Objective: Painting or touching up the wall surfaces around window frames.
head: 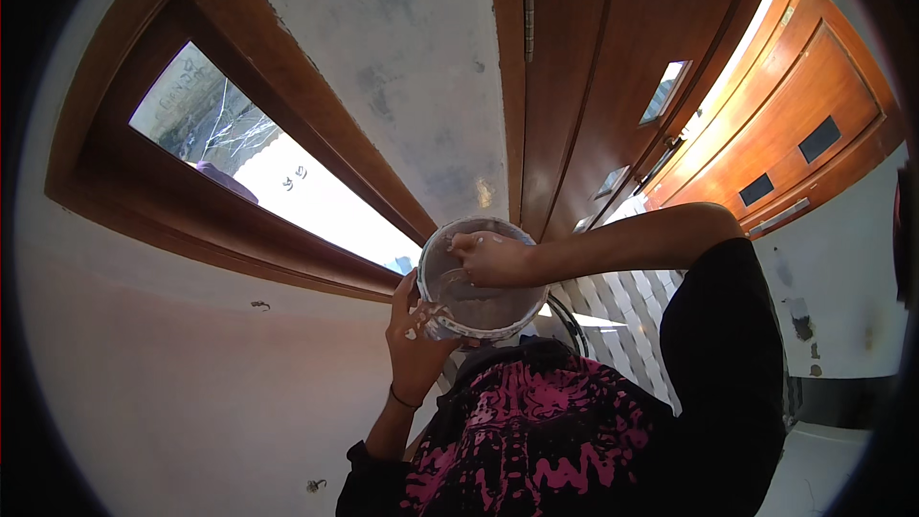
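A plastic bucket (477, 334) smeared with whitish paste is held in front of my torso, its mouth facing up. My left hand (420, 341) grips its lower left side, with specks of the paste on the fingers and a dark band at the wrist. Inside the mouth is my right hand (495, 258), its fingers curled and knuckles spotted with white. A thin, pale curved edge shows below those fingers, but I cannot tell whether it is a tool in the hand. Greyish residue (488, 309) coats the bucket's inside.
A wood-framed window (337, 208) is at the left, beside a patchy plastered wall (388, 50). A brown wooden door (567, 72) stands ahead, and another door leaf (804, 122) is at the right. Patterned floor tiles (632, 301) lie below. A hook-like fitting (316, 486) sits on the left wall.
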A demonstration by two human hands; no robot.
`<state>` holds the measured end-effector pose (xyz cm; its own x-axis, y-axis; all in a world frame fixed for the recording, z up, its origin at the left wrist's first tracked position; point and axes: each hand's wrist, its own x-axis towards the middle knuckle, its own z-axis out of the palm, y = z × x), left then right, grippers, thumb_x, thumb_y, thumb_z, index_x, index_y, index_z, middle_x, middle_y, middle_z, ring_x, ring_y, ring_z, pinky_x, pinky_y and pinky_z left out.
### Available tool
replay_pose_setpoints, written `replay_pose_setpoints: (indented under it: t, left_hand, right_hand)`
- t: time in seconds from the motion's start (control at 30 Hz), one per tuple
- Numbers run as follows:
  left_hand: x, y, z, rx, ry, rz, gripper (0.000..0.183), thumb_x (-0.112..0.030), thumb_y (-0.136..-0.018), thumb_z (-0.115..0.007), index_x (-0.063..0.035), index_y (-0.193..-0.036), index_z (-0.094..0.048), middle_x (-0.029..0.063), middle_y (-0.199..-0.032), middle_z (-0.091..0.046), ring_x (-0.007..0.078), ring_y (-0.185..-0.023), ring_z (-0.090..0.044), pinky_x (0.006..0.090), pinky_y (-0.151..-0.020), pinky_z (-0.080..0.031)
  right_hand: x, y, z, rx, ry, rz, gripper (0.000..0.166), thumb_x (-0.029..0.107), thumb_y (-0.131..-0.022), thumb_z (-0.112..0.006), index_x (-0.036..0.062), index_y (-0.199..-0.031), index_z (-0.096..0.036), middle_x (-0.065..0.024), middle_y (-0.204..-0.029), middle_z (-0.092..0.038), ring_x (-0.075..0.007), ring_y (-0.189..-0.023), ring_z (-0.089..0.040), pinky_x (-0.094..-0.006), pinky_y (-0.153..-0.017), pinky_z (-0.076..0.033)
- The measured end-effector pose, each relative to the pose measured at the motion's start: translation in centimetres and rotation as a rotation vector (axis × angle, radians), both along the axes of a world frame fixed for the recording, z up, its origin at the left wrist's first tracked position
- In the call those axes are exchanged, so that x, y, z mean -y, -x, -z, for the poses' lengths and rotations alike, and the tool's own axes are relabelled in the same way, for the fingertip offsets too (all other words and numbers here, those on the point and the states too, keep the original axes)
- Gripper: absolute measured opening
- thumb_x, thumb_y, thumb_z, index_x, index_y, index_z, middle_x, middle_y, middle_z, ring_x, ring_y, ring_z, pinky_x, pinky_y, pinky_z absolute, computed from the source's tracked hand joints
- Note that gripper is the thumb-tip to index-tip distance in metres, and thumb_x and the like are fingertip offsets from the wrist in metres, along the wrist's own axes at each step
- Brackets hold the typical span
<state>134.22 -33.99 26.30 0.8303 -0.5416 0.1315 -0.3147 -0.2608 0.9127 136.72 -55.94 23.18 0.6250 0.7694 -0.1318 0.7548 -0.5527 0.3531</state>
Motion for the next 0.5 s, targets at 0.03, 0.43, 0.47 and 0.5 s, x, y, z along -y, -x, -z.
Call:
replay_pose_setpoints:
  t: [0.03, 0.43, 0.47, 0.5]
  left_hand:
    - [0.3, 0.1, -0.4, -0.064, 0.009, -0.01, 0.108, -0.004, -0.051, -0.094, 0.0003, -0.143, -0.037, 0.0133, -0.129, -0.057, 0.0236, -0.12, -0.055, 0.0358, -0.101, -0.048]
    - [0.4, -0.6, 0.0, 0.129, 0.064, -0.058, 0.05, -0.009, -0.052, -0.094, 0.0023, -0.094, -0.07, 0.0176, -0.143, -0.047, 0.0291, -0.121, -0.058, 0.0399, -0.099, -0.051]
    - [0.3, -0.9, 0.3, 0.183, 0.1, -0.032, 0.049, -0.011, -0.051, -0.095, 0.0005, -0.093, -0.07, 0.0167, -0.144, -0.045, 0.0306, -0.122, -0.057, 0.0415, -0.101, -0.05]
    - [0.5, -1.0, 0.0, 0.199, 0.117, -0.031, 0.049, -0.011, -0.051, -0.095, 0.0005, -0.093, -0.07, 0.0167, -0.144, -0.045, 0.0306, -0.122, -0.057, 0.0415, -0.101, -0.05]
  right_hand:
    - [0.2, -0.1, 1.8, 0.003, 0.002, 0.003, 0.014, 0.02, -0.076, -0.064, 0.0185, -0.078, -0.079, 0.0003, -0.085, -0.071, -0.0209, -0.112, -0.057, -0.0325, -0.104, -0.032]
    - [4.9, 2.8, -12.5, -0.547, -0.333, 0.632, 0.023, 0.023, -0.091, -0.061, 0.0036, -0.099, -0.069, -0.0108, -0.082, -0.068, -0.0248, -0.077, -0.067, -0.0406, -0.071, -0.05]
    - [6.3, 3.0, -12.9, -0.529, -0.325, 0.626, 0.023, 0.023, -0.091, -0.061, 0.0036, -0.099, -0.069, -0.0108, -0.082, -0.068, -0.0248, -0.077, -0.067, -0.0406, -0.071, -0.05]
    - [8.0, 3.5, -13.3, -0.569, -0.509, 0.634, 0.024, 0.025, -0.093, -0.061, 0.003, -0.102, -0.067, -0.0104, -0.081, -0.067, -0.0224, -0.075, -0.066, -0.0391, -0.07, -0.05]
